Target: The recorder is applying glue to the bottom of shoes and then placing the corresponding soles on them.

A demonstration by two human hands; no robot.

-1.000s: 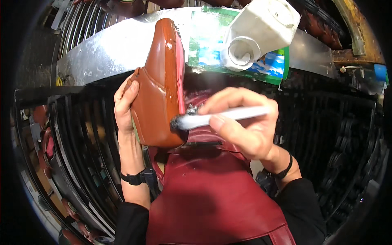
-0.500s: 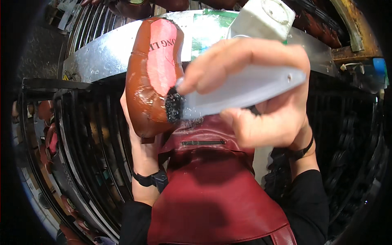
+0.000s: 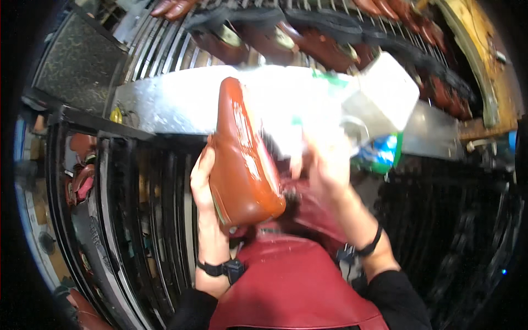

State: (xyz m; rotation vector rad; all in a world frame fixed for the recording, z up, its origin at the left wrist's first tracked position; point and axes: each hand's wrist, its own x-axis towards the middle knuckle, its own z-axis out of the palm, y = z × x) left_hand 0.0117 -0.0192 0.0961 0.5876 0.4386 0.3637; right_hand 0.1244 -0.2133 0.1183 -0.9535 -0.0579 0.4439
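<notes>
My left hand holds a brown leather shoe upper, stretched over a shoe-shaped form, from its left side. The glossy brown side now faces up, with wet-looking shine along its right edge. The pinkish underside shows only as a thin strip there. At that edge is a white-handled brush, its dark bristles blurred against the upper. My right hand is closed around the brush, smeared by motion and glare. The handle nearly vanishes into the bright bench behind it.
Ahead runs a metal bench, with a white plastic container at its right and a blue-green packet by its front edge. Several brown shoes sit on the rack behind. Black metal racks flank me. A red apron covers my lap.
The upper has turned from its pink underside to its brown side and sits lower and further right. My right hand has drawn back left and away from the camera with the brush.
</notes>
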